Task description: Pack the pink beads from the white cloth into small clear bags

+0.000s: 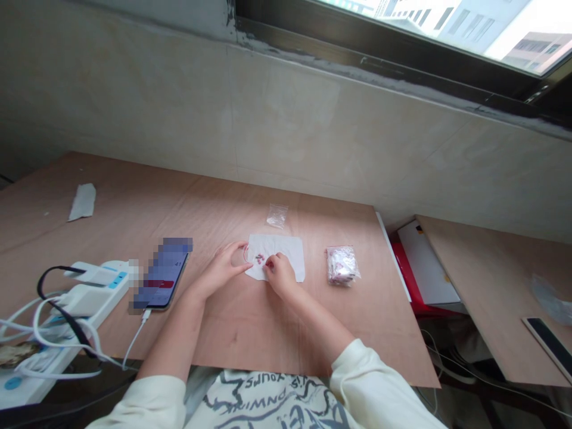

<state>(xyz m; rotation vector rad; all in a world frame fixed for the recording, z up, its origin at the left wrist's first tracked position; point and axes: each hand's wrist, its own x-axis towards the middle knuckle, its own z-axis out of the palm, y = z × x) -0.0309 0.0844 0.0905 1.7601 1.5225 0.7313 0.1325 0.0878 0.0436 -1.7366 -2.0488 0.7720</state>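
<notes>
A white sheet [290,253] lies on the wooden table with several small pink and dark red beads [260,258] in a loose group on it. My left hand [223,264] rests at the sheet's left edge, thumb and fingers apart in a C shape. Close to its fingertips is a thin, pale pinkish loop [245,252]; whether they touch it is unclear. My right hand [280,274] is over the sheet just right of the beads, fingertips pinched together and pointing down. Anything between those fingertips is too small to make out.
Behind the sheet lies a small clear bag [277,215]. A filled shiny plastic packet [342,266] is to the right. Left are a charging phone [166,274], a power strip [96,301] with tangled cables, and a paper scrap [83,201]. A gap separates a second table [500,286].
</notes>
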